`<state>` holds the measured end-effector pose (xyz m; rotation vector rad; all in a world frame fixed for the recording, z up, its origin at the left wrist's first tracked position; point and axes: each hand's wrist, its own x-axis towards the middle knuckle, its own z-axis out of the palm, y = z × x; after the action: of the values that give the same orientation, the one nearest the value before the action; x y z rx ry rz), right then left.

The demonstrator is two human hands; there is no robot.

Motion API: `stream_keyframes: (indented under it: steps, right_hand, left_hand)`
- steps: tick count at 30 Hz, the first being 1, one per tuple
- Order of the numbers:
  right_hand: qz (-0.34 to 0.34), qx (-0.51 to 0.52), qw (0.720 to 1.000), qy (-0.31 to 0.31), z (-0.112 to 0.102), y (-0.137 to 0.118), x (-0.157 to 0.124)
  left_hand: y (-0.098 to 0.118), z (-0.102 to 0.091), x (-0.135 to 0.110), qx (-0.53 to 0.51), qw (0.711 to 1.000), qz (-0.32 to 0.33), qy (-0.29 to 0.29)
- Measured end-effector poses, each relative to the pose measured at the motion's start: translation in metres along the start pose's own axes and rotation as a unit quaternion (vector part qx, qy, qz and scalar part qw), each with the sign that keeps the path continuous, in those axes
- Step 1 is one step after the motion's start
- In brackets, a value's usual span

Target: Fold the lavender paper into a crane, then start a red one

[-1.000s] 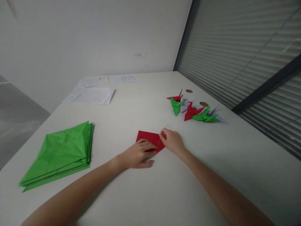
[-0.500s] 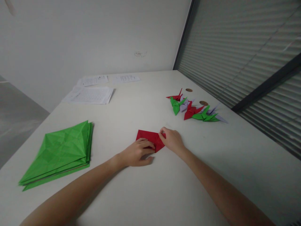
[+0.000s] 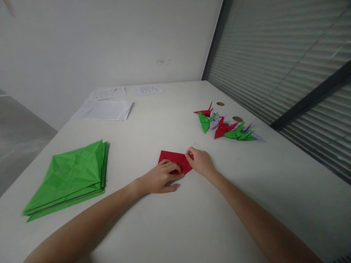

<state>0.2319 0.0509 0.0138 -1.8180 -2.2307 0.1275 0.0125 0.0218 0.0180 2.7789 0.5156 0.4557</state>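
Note:
A folded piece of red origami paper [image 3: 173, 156] lies on the white table in front of me. My left hand [image 3: 161, 176] rests over its near left part, with fingers apart and the fingertips pressing on the paper; the thumb lies on the table below it. At the right end of the paper, my right hand [image 3: 200, 160] pinches the edge between thumb and forefinger. The fingers of both hands hide part of the folds.
To the left is a stack of creased green paper [image 3: 74, 171]. Several folded paper cranes in red, green and lilac, among them a red crane [image 3: 223, 128], sit at the right, near two cable holes and the window blinds [image 3: 287, 62]. Printed sheets [image 3: 106, 110] lie at the back left.
My left fingers have slid slightly to the right over the red paper, covering more of its lower edge. The right hand stays pinched at the same end.

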Motion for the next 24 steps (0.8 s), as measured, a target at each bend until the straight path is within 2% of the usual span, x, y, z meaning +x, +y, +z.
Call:
stream_keyframes:
  steps: [10,17,24]
  right_hand:
    - [0.000,-0.003,1.000,0.000,-0.0001,0.0000,0.0000]
    - [-0.003,-0.004,1.000,0.002,0.0010,0.0011,0.0003]
    - [-0.002,-0.010,1.000,0.002,0.0007,0.0006,0.0006]
  left_hand:
    - [0.0003,0.0006,-0.0004,0.000,1.000,0.006,0.014]
    - [-0.0040,-0.0011,-0.0010,-0.104,0.992,-0.053,0.049]
    - [-0.0022,0.0000,0.0009,-0.043,0.999,-0.014,0.002]
